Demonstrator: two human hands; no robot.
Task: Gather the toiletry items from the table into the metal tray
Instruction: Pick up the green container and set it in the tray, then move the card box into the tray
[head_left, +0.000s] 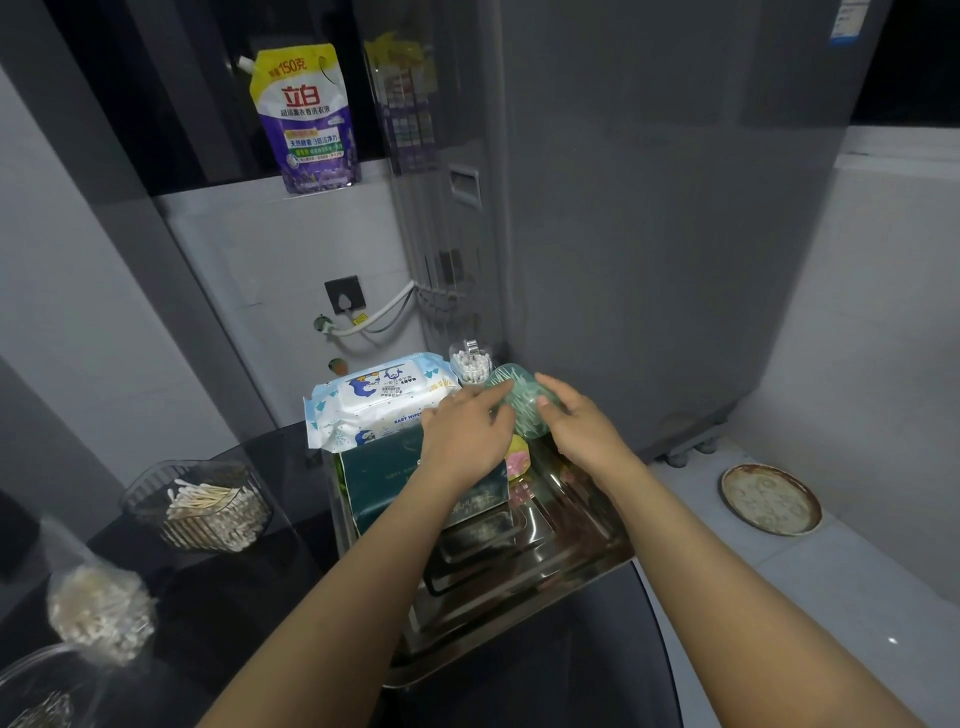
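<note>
While both arms reach forward over the metal tray (519, 597), the head view shows the two hands meeting at its far end around a green translucent case (522, 402).

Head view, hands: the right hand (582, 423) lies on the case's right side, fingers curled over its top. The left hand (467, 431) reaches in from the left with fingers nearly straight, tips touching the case's left edge. Whether the case rests on the tray floor or is lifted clear cannot be told.

Head view, tray contents: a pack of baby wipes (376, 397) at the far left, a dark green box (384, 475) nearer, a clear pot of cotton swabs (470, 364) just behind the case, and a small pink-and-yellow item (518, 457) between the wrists.

Head view, table: to the left, well apart from the tray, a clear tub of wooden-stemmed swabs (208, 506) and a clear bag of swabs (101, 613) sit on the dark table (218, 613).

Judgement: the case's long axis runs away from the person, tilted slightly left. What remains lies to the left, nearer the left hand, so that hand is better placed to fetch it.
</note>
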